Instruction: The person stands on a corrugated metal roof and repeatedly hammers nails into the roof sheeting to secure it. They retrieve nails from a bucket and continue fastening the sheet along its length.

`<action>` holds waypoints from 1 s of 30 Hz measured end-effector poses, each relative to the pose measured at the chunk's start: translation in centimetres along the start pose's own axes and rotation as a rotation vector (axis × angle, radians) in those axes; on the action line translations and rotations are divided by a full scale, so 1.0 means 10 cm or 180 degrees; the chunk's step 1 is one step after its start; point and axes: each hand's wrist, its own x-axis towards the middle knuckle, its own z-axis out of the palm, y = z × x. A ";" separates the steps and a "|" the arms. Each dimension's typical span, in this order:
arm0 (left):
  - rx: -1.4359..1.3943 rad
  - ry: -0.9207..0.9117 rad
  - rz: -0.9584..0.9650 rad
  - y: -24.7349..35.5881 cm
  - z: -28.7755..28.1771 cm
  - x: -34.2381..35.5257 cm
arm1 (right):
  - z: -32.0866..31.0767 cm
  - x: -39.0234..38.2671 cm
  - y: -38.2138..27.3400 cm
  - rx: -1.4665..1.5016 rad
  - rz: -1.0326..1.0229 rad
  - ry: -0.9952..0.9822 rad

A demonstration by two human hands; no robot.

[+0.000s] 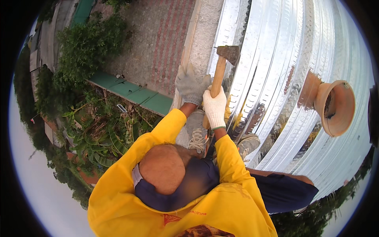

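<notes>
My right hand [215, 106], in a white knit glove with a green hem, is wrapped round the wooden handle of a hatchet [218, 77]. Its dark, worn metal head points away from me, with the broad blade toward the right. Just left of it, my left hand [191, 87] in a grey glove lies with fingers spread over the concrete ledge [205, 37]. Corrugated metal roofing sheets [272, 47] begin right of the hatchet. Both of my grey shoes show below the hands, one at the ledge and one by the roofing.
A clay pot [335, 108] stands on the roofing at the right. Left of the ledge is a drop to a paved yard [146, 43] with red stripes. A green wall [122, 89], trees [92, 43] and banana plants [106, 136] lie below at the left.
</notes>
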 end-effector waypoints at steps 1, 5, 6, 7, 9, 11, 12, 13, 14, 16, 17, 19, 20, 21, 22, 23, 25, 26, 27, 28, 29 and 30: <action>-0.0041 0.0018 0.0027 0.00 -0.01 0.00 | 0.02 0.01 -0.01 0.0092 0.0420 -0.0190; -0.0078 0.0153 0.0125 0.02 -0.04 -0.01 | -0.41 -0.05 -0.36 0.0324 -0.0844 0.0330; -0.0053 0.0125 0.0101 0.02 -0.03 -0.01 | -0.55 -0.09 -0.49 0.0496 -0.0890 0.0525; -0.0052 0.0229 0.0141 0.02 -0.02 -0.03 | -0.63 -0.15 -0.57 0.0814 -0.0960 0.0713; -0.0046 0.0316 0.0171 0.00 0.02 -0.05 | -0.63 -0.20 -0.63 0.1952 -0.1024 0.0814; 0.0058 0.0351 0.0194 -0.04 0.08 -0.05 | -0.35 -0.15 -0.54 0.1197 -0.1319 0.1158; 0.0095 0.0375 0.0205 -0.07 0.12 -0.04 | -0.19 -0.09 -0.43 0.0481 -0.1012 0.0964; 0.0152 0.0387 0.0235 -0.10 0.15 -0.04 | -0.10 -0.03 -0.30 -0.0260 0.0216 0.0012; 0.0211 0.0382 0.0268 -0.13 0.17 -0.02 | 0.01 0.00 -0.21 -0.0479 0.0049 -0.0187; 0.0230 0.0402 0.0321 -0.17 0.19 0.02 | 0.07 0.01 -0.11 -0.0469 -0.0163 -0.0290; 0.0190 0.0369 0.0284 -0.17 0.19 0.00 | 0.02 -0.02 -0.10 -0.0236 -0.0382 -0.0213; 0.0151 0.0283 0.0252 -0.15 0.17 0.01 | -0.18 -0.12 -0.21 0.0132 -0.0814 0.0040; 0.0158 0.0268 0.0204 -0.12 0.15 -0.01 | -0.30 -0.15 -0.29 0.0200 -0.0990 0.0305; 0.0174 0.0265 0.0177 -0.09 0.12 -0.02 | -0.39 -0.17 -0.38 0.0327 -0.1311 0.0539; 0.0141 0.0351 0.0189 -0.07 0.10 -0.03 | -0.45 -0.24 -0.44 0.1260 -0.0823 0.0360; 0.0116 0.0436 0.0235 -0.04 0.07 -0.03 | -0.46 -0.24 -0.49 0.0917 -0.1358 0.0636; 0.0093 0.0382 0.0212 0.00 0.03 -0.04 | -0.43 -0.35 -0.49 0.1724 -0.0418 0.0409; 0.0094 0.0272 0.0146 0.00 0.02 -0.02 | -0.35 -0.37 -0.45 0.1508 -0.0491 0.0458; 0.0106 0.0259 0.0123 0.01 0.01 -0.02 | -0.32 -0.41 -0.38 0.1484 -0.0290 0.0285; 0.0083 0.0257 0.0128 0.01 0.00 -0.02 | -0.30 -0.44 -0.31 0.1272 0.0126 0.0137; 0.0062 0.0323 0.0185 0.01 -0.01 -0.02 | -0.30 -0.49 -0.23 0.1404 0.0108 -0.0067; 0.0036 0.0300 0.0186 0.01 -0.01 -0.02 | -0.36 -0.54 -0.17 0.1665 0.0595 -0.0368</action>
